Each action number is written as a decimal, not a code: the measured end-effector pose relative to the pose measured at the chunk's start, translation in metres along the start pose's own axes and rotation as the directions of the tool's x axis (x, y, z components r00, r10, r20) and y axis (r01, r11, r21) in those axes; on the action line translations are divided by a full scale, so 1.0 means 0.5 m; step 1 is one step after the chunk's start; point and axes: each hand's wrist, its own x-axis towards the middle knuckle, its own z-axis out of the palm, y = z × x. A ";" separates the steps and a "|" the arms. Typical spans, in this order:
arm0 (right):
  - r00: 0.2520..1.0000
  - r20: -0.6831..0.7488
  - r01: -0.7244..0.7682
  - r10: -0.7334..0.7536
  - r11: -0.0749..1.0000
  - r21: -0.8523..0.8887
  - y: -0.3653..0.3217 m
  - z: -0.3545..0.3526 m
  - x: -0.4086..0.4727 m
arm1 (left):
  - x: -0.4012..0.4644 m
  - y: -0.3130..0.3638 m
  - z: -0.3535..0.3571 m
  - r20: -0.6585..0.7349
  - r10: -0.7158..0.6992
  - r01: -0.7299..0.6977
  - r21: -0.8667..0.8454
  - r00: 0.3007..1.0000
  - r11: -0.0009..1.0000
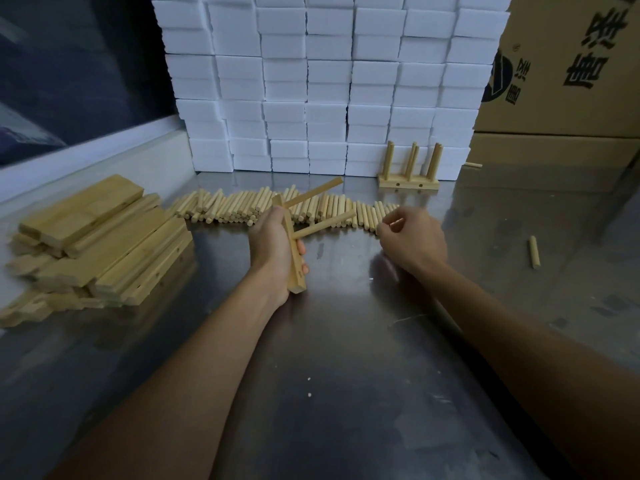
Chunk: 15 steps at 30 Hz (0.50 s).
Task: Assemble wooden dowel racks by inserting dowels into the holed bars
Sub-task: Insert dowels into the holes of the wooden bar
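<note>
My left hand (273, 251) grips a holed wooden bar (294, 261) held on end above the metal table. Two dowels (323, 225) stick out of the bar toward the right. My right hand (412, 237) sits at the right end of the row of loose dowels (242, 206) and pinches one dowel (396, 223) between curled fingers. A finished rack (408, 181) with upright dowels stands at the back, against the white blocks.
A pile of holed bars (97, 244) lies at the left. White foam blocks (311, 81) form a wall behind. Cardboard boxes (568, 64) stand at the right. A stray dowel (534, 251) lies on the steel table (346, 375) at right, another (473, 164) near the boxes.
</note>
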 end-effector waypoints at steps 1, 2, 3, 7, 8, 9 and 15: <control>1.000 0.023 0.010 -0.010 0.999 -0.035 -0.001 0.006 0.011 | 0.001 -0.001 0.000 0.005 -0.004 0.004 -0.003 1.000 1.000; 0.999 0.048 0.027 -0.024 0.998 -0.062 -0.004 0.012 0.022 | 0.001 -0.001 -0.001 0.007 -0.006 0.006 -0.001 1.000 1.000; 0.997 0.070 0.043 -0.037 0.995 -0.095 -0.010 0.018 0.033 | 0.001 -0.002 -0.001 0.009 -0.006 0.006 0.003 1.000 1.000; 0.984 0.167 0.105 -0.056 0.948 -0.301 -0.028 0.046 0.067 | 0.005 -0.004 -0.001 0.010 0.007 -0.007 0.024 1.000 1.000; 0.984 0.172 0.110 -0.055 0.937 -0.331 -0.030 0.052 0.071 | 0.005 -0.005 -0.001 0.010 0.007 -0.007 0.029 1.000 1.000; 0.984 0.167 0.112 -0.056 0.932 -0.344 -0.032 0.058 0.075 | 0.006 -0.005 -0.001 0.009 0.005 -0.005 0.030 1.000 1.000; 0.983 0.185 0.055 0.016 0.928 -0.370 -0.049 0.064 0.093 | 0.008 -0.004 0.002 0.002 -0.007 0.007 0.016 1.000 1.000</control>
